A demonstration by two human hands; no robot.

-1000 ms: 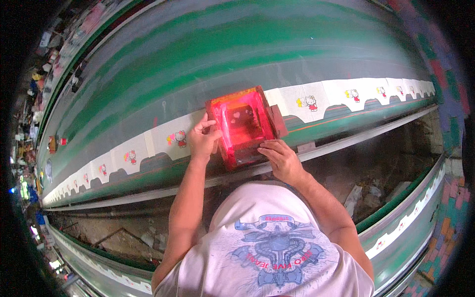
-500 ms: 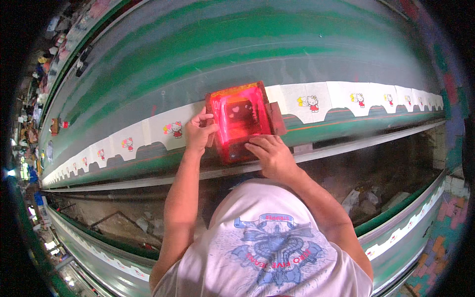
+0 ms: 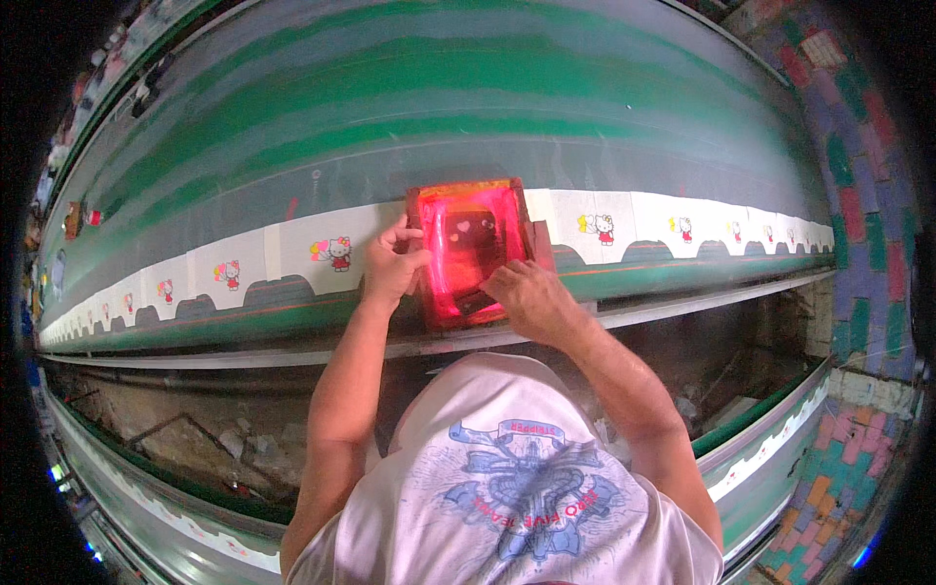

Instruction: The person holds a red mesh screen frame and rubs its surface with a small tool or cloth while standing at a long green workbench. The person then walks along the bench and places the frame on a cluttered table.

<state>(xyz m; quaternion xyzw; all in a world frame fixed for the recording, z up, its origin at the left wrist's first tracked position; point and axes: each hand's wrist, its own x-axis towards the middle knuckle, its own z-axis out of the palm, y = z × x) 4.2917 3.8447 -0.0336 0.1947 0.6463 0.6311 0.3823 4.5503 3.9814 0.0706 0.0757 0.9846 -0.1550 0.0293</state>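
A small screen-printing frame, red and glossy inside, lies over the row of white scalloped fabric pieces on a long green table. My left hand grips its left side, fingers at the edge and thumb toward me. Inside the near part of the frame, my right hand is closed on a dark bar that looks like a squeegee, partly hidden by the fingers. The bar sits tilted near the frame's front edge. Dark pattern shapes show through the red mesh.
Printed cartoon cats with balloons mark the fabric pieces on both sides. A metal rail edges the table before me. Behind me runs a second table with a similar fabric row. Coloured paving lies at right.
The squeegee has gone from nearly level to tilted at the frame's near end, with my right hand. My left hand keeps its grip. The whole view has shifted slightly.
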